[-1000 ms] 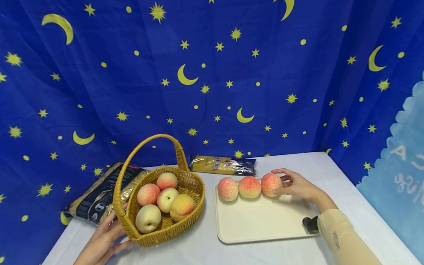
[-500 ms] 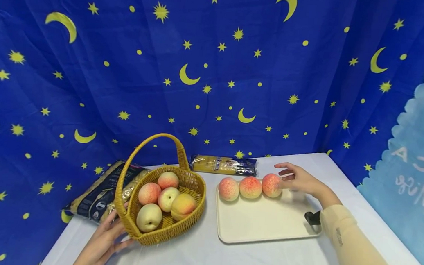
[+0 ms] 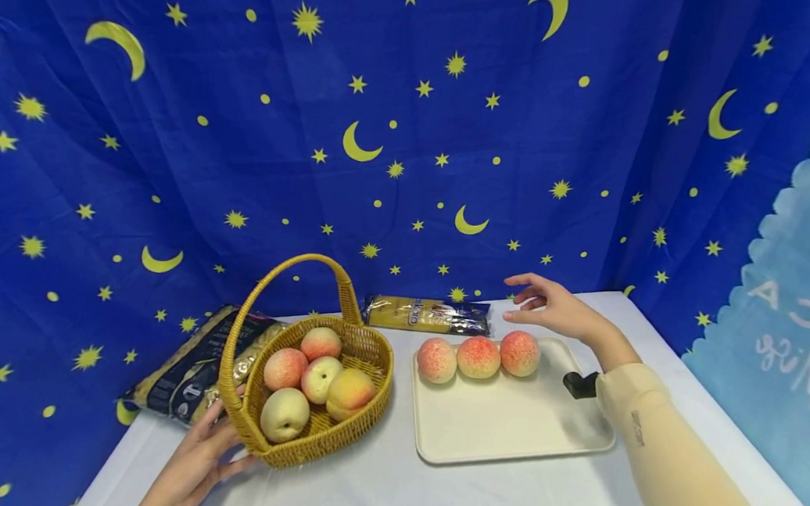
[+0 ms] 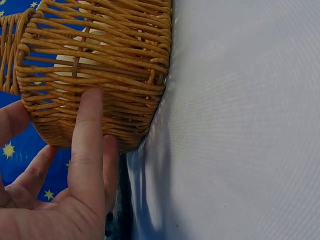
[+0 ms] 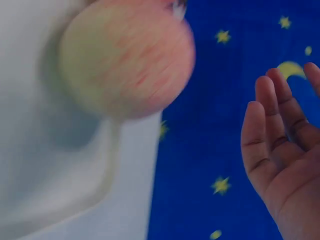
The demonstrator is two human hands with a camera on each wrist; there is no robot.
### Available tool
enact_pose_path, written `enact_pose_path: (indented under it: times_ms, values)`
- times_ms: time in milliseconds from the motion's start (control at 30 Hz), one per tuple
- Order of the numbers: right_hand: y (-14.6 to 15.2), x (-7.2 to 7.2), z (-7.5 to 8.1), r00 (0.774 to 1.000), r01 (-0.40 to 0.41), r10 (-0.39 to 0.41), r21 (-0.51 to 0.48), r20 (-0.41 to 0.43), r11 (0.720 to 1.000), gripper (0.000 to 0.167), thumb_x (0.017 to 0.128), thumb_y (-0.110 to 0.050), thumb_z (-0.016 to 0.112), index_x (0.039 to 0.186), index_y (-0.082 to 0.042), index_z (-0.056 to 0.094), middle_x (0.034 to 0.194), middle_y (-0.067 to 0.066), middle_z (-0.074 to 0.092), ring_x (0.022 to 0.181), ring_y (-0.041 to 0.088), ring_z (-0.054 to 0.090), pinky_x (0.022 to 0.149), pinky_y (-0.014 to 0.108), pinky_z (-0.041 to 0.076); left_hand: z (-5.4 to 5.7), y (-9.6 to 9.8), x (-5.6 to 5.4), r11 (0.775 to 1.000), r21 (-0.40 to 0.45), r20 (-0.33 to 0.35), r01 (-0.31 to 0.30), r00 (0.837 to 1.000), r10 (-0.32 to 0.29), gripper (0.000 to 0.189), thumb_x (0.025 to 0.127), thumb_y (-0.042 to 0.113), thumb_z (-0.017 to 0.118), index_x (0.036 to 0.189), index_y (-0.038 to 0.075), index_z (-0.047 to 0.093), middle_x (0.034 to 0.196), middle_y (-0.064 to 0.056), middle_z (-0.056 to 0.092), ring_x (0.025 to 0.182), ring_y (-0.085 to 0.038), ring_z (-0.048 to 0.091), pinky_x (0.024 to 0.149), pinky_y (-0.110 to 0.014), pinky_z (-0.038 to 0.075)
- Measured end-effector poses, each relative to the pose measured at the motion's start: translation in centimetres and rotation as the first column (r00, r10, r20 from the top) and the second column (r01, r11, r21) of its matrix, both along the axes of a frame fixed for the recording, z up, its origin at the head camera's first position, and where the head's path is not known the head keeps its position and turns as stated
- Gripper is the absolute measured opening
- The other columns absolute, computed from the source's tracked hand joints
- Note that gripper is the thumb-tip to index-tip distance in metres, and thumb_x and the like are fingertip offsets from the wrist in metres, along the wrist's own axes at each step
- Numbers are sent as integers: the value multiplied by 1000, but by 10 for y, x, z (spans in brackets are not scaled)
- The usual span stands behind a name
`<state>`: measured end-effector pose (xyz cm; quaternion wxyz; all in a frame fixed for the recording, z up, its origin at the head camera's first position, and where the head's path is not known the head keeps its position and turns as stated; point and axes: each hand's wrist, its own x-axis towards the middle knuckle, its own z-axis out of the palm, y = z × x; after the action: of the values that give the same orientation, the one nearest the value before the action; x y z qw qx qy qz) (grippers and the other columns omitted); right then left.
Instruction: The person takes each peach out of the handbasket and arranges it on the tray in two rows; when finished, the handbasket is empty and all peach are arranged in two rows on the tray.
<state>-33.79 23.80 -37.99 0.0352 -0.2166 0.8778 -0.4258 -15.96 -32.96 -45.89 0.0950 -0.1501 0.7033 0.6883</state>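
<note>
My left hand (image 3: 196, 462) rests its fingers against the left side of a wicker basket (image 3: 306, 456) with a tall handle. In the left wrist view the fingertips touch the woven wall (image 4: 100, 75) with straight fingers. Several peaches lie in the basket, among them a pale one (image 3: 285, 415) and a yellow-orange one (image 3: 349, 395). My right hand (image 3: 558, 309) is raised behind the back right of a cream tray (image 3: 498, 432), fingers relaxed and holding nothing. Three red-speckled peaches stand in a row along the tray's back edge; the rightmost peach (image 5: 127, 60) is closest to that hand.
A dark bag of pasta (image 3: 188, 371) leans behind the basket at the left. A long packet of spaghetti (image 3: 427, 315) lies at the back of the white table (image 3: 331, 503). A blue curtain (image 3: 414, 128) with moons and stars hangs close behind.
My right hand has let go of the rightmost peach and lifted up and back from it. The peach stays on the tray. My left hand keeps its place at the basket.
</note>
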Motion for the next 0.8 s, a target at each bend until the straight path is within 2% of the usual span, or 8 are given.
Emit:
enact_pose_path:
  times_ms: [233, 400, 533, 800]
  values:
    - [-42, 3, 28, 988, -129, 126, 29, 84, 991, 67, 99, -35, 80, 156, -14, 51, 144, 20, 64, 124, 33, 70, 106, 51, 60, 1, 1, 1, 1000, 0, 5, -6, 1000, 6, 76, 113, 29, 58, 174, 34, 13, 176, -18, 24, 128, -20, 63, 106, -59, 61]
    - [-71, 7, 41, 974, -197, 192, 30, 123, 980, 66, 99, -36, 80, 155, -16, 52, 148, 19, 62, 128, 34, 69, 106, 49, 61, 1, 1, 1, 1000, -6, 3, -5, 1000, 5, 76, 113, 30, 58, 174, 34, 12, 176, -19, 24, 129, -20, 62, 105, -58, 61]
    - [-96, 13, 46, 956, -261, 255, 26, 143, 965, 67, 99, -34, 79, 157, -18, 50, 151, 18, 60, 130, 35, 68, 106, 47, 61, 2, 1, 2, 1000, -14, -1, -4, 1000, 4, 75, 114, 29, 57, 174, 35, 12, 176, -19, 24, 131, -21, 60, 106, -59, 61]
    - [-145, 22, 44, 918, -374, 365, 28, 156, 927, 68, 100, -36, 79, 158, -17, 48, 153, 14, 58, 142, 36, 59, 118, 48, 53, 2, 1, 0, 1000, -14, 7, -6, 1000, 6, 76, 114, 30, 56, 174, 35, 10, 176, -20, 24, 130, -20, 62, 106, -59, 61]
